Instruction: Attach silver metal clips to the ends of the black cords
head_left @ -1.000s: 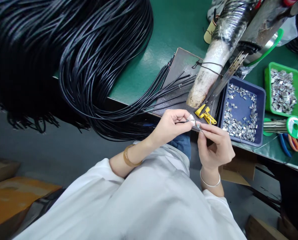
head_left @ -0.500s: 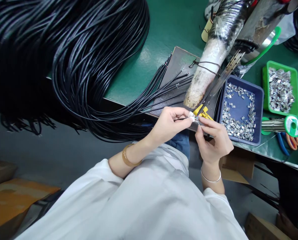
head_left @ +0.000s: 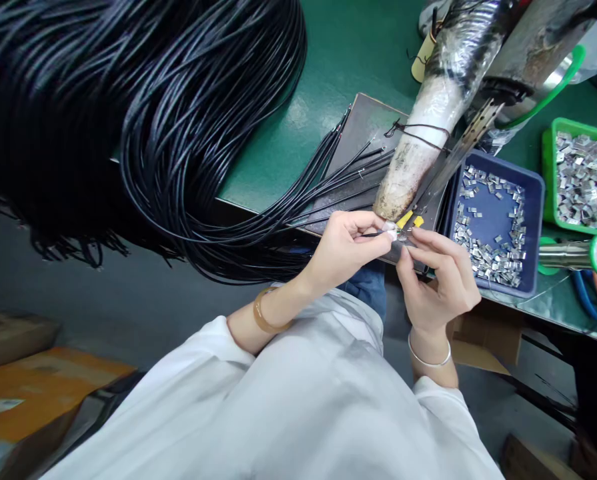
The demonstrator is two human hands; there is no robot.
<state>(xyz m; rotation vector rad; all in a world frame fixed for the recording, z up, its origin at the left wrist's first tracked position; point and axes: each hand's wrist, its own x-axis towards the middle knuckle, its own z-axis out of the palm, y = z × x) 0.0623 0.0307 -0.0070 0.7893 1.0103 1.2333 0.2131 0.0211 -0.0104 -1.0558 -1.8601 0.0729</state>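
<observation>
Right hand [head_left: 441, 277] has eased rightward, half-open, any hold unclear. Left hand [head_left: 345, 243] pinches black cable [head_left: 371, 235], pointing right toward it.

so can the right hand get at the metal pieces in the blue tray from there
Likely yes: the right hand is close beside the blue tray, whose open top leaves the metal pieces uncovered.

The right hand [head_left: 442, 275] is parting slightly from the left hand [head_left: 347, 245] (the yellow hand tool [head_left: 404, 219] is mostly hiding behind them).
</observation>
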